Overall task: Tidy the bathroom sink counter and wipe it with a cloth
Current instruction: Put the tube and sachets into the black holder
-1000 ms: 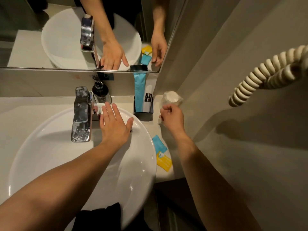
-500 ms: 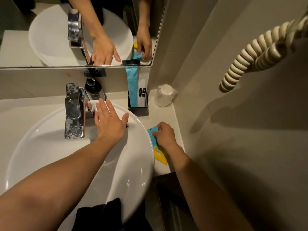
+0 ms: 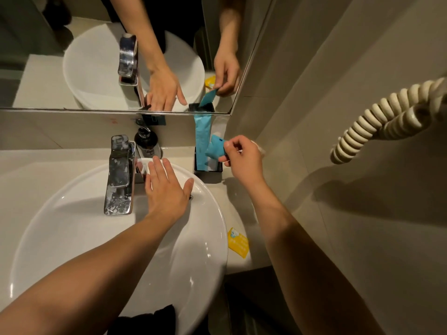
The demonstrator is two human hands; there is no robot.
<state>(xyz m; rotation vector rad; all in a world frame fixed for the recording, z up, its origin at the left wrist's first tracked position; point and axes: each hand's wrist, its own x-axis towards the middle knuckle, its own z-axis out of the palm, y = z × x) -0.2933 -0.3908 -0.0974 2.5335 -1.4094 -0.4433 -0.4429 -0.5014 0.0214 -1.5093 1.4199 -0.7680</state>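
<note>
My right hand (image 3: pixel 244 160) pinches a small blue sachet (image 3: pixel 216 148) and holds it just above the black holder (image 3: pixel 208 166) at the back of the counter. A taller blue packet (image 3: pixel 201 139) stands in that holder. A yellow sachet (image 3: pixel 238 242) lies flat on the counter (image 3: pixel 242 213) to the right of the white basin (image 3: pixel 121 238). My left hand (image 3: pixel 167 187) rests flat, fingers apart, on the basin's back rim beside the chrome tap (image 3: pixel 119 175). No cloth is in view.
A dark pump bottle (image 3: pixel 147 141) stands behind the tap against the mirror (image 3: pixel 72 68). A coiled cream cord (image 3: pixel 377 119) hangs from the right wall. The counter ends close to that wall. A wrapped cup is mostly hidden behind my right hand.
My right hand went from the wrapped cup down to the sachets, picked up the blue one and lifted it back to the black holder. The left hand stayed on the basin.
</note>
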